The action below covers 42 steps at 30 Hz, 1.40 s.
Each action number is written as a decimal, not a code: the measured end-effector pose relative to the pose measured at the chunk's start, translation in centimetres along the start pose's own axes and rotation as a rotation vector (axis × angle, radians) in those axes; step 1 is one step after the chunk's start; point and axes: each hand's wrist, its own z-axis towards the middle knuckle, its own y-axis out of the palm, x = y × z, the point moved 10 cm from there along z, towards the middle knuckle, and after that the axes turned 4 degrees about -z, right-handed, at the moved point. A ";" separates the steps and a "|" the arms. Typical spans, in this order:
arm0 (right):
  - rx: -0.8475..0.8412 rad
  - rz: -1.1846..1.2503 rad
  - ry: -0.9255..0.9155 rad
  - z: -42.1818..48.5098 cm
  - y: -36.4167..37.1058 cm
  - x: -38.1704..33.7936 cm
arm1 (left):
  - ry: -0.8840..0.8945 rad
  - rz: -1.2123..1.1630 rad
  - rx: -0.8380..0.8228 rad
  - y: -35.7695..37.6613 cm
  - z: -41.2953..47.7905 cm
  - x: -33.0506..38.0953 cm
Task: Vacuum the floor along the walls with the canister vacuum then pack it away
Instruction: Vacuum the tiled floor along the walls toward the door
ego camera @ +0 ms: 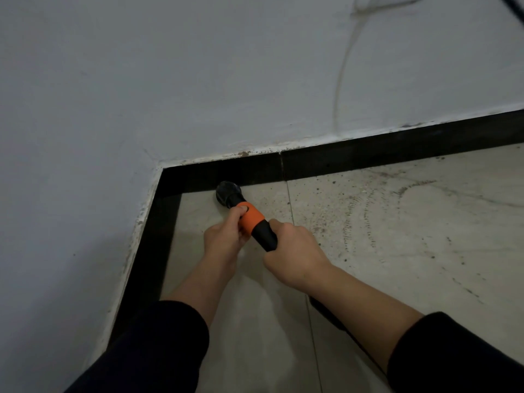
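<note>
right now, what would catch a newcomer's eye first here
The orange collar on the vacuum tube, mid-frame, gripped by the left hand, with the right hand on the tube just behind it. Its round brush tip sits at the foot of the black skirting near the corner. To the right, the pale tiles are speckled with dirt.

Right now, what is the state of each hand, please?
Left hand: grips the orange collar of the vacuum nozzle.
Right hand: grips the black tube just behind that collar.
</note>
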 end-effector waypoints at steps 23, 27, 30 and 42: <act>-0.102 0.172 -0.027 4.3 4.0 -3.6 | 0.063 -0.001 0.157 -5.7 2.9 3.6; -0.128 0.202 -0.029 4.6 4.7 -4.0 | 0.077 0.002 0.172 -6.2 3.1 3.8; -0.141 0.226 -0.027 4.6 4.8 -4.1 | 0.080 0.013 0.186 -6.5 3.1 3.9; -0.188 0.226 -0.020 1.8 4.0 -2.9 | 0.059 0.050 0.201 -6.2 0.1 2.5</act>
